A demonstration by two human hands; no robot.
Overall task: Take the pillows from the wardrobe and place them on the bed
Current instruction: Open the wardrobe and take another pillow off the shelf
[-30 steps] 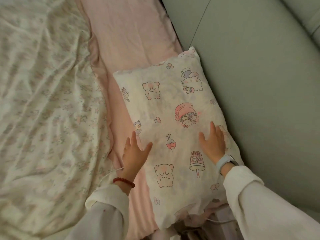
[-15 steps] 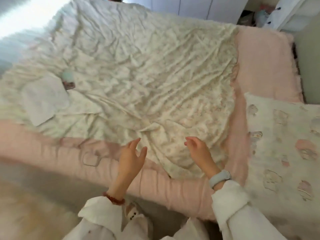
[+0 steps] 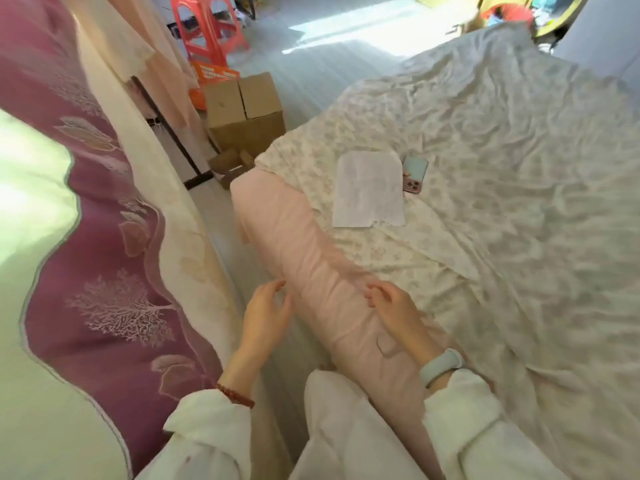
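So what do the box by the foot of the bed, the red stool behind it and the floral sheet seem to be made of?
The box looks like plain brown corrugated cardboard: matte, with flaps meeting at a centre seam. The red stool looks like moulded plastic, going by its glossy, uniform colour and cut-out sides. The floral sheet appears to be thin woven fabric, probably cotton, matte and finely creased all over.

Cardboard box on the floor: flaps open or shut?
Shut. The cardboard box has both top flaps folded flat, meeting at a centre seam; tape cannot be told.
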